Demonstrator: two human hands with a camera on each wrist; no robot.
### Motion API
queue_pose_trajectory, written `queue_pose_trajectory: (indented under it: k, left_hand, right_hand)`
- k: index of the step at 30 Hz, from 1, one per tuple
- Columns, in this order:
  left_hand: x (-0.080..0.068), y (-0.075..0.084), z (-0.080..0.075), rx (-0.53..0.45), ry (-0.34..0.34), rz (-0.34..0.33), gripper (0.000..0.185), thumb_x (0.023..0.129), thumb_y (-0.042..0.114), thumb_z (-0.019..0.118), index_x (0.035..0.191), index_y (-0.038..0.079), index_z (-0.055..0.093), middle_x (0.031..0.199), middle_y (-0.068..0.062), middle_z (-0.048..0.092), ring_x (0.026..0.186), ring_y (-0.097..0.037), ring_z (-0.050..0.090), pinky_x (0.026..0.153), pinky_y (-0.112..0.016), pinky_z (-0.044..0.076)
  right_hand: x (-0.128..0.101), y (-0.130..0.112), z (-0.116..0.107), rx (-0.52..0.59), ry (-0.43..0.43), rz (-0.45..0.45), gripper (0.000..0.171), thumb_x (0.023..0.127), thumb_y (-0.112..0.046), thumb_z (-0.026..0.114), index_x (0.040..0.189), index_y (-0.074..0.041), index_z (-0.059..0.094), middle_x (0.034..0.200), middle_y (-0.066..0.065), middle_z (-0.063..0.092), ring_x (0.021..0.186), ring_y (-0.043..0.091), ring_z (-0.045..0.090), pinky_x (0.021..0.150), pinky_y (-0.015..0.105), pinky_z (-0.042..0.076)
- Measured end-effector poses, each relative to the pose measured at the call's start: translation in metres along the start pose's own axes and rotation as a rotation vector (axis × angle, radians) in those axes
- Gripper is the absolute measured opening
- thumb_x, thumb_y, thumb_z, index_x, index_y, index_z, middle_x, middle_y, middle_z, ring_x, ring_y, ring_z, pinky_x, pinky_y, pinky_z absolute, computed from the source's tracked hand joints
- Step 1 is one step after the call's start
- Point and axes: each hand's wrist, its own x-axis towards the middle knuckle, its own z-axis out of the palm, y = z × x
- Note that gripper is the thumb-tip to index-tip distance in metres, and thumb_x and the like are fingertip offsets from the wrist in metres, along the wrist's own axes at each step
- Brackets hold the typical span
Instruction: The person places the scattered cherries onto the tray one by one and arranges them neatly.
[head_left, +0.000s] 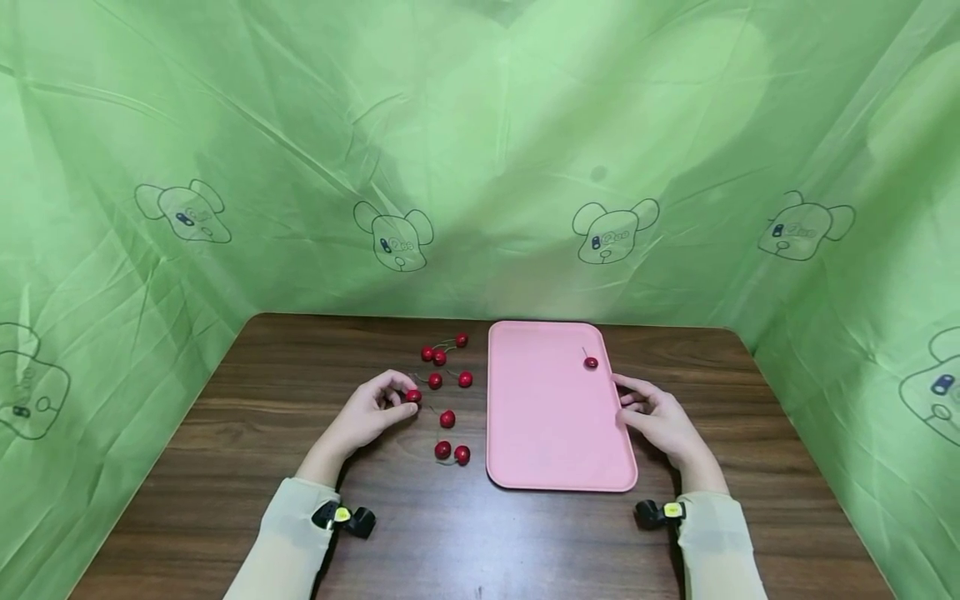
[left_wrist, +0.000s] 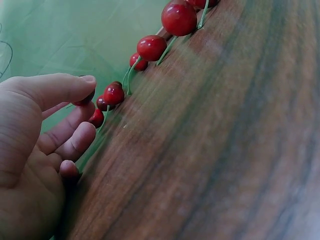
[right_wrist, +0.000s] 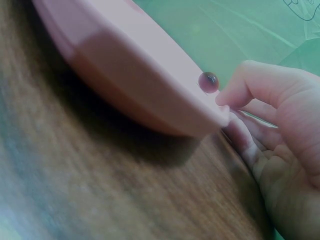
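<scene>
Backdrop: a green cloth point(head_left: 480, 150) printed with cartoon mouse heads hangs round three sides of the table; five of the heads show whole or nearly so in the head view.
Table: one dark wooden table point(head_left: 225, 467) bears everything.
Tray: one pink tray point(head_left: 551, 433) lies flat, right of the middle, its long side running away from the person.
Right hand: the right hand point(head_left: 660, 421) rests at the tray's right edge with fingers loosely bent; in the right wrist view its fingertips touch the rim and it holds nothing.
Left hand: the left hand point(head_left: 371, 412) lies on the wood left of the tray, thumb and fingers curled in to pinch the held cherry point(head_left: 413, 397); the left wrist view shows that cherry half hidden under the thumb tip.
Loose cherries: eight cherries point(head_left: 447, 418) lie on the bare wood between the left hand and the tray, three close together at the far end, two apart below them, one in the middle, and a pair nearest the person.
Tray cherry: one single cherry point(head_left: 591, 362) with its stem lies on the tray near the far right corner, just beyond the right fingertips.
Count: ten cherries in all, one tray, two hands.
Step in hand: judging by the layout, cherries go from wood to tray one by one, and the second is being picked up.
Next move: it calls for lifting the pinched fruit clear of its neighbours and carrying it rightward over the tray's rim.
</scene>
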Motion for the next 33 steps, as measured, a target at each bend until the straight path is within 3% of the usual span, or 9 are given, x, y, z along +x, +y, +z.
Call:
queue_pose_trajectory:
  k: [12, 20, 27, 33]
  left_hand:
    - [0.000, 0.005, -0.004, -0.043, 0.074, 0.015, 0.025, 0.094, 0.008, 0.087, 0.113, 0.013, 0.072, 0.106, -0.009, 0.072, 0.081, -0.020, 0.059, 0.069, -0.028, 0.048]
    - [0.008, 0.019, -0.003, -0.060, 0.137, 0.023, 0.026, 0.093, 0.006, 0.086, 0.114, 0.012, 0.072, 0.097, -0.009, 0.070, 0.075, -0.020, 0.057, 0.060, -0.026, 0.046]
    - [0.028, 0.034, 0.005, -0.058, 0.160, 0.048, 0.027, 0.092, 0.004, 0.086, 0.114, 0.008, 0.072, 0.099, -0.012, 0.071, 0.073, -0.019, 0.057, 0.058, -0.026, 0.046]
    - [0.056, 0.051, 0.018, 0.000, 0.137, 0.081, 0.025, 0.092, 0.004, 0.085, 0.113, 0.009, 0.073, 0.102, -0.012, 0.072, 0.073, -0.021, 0.057, 0.059, -0.027, 0.047]
  right_hand:
    - [0.001, -0.007, 0.005, 0.015, 0.001, -0.006, 0.066, 0.092, 0.000, 0.079, 0.156, -0.006, 0.060, 0.128, 0.024, 0.069, 0.103, 0.018, 0.067, 0.082, 0.023, 0.057]
    - [0.001, -0.007, 0.006, 0.008, 0.002, 0.008, 0.066, 0.093, -0.002, 0.079, 0.156, -0.007, 0.060, 0.125, 0.023, 0.069, 0.104, 0.020, 0.065, 0.082, 0.023, 0.056]
    - [0.000, -0.004, 0.006, 0.001, 0.004, 0.002, 0.064, 0.093, -0.001, 0.078, 0.155, -0.007, 0.061, 0.125, 0.022, 0.069, 0.103, 0.018, 0.066, 0.083, 0.023, 0.056]
    - [-0.002, -0.002, 0.003, -0.006, 0.015, -0.003, 0.064, 0.092, -0.001, 0.077, 0.154, -0.006, 0.061, 0.122, 0.022, 0.070, 0.100, 0.016, 0.067, 0.082, 0.023, 0.057]
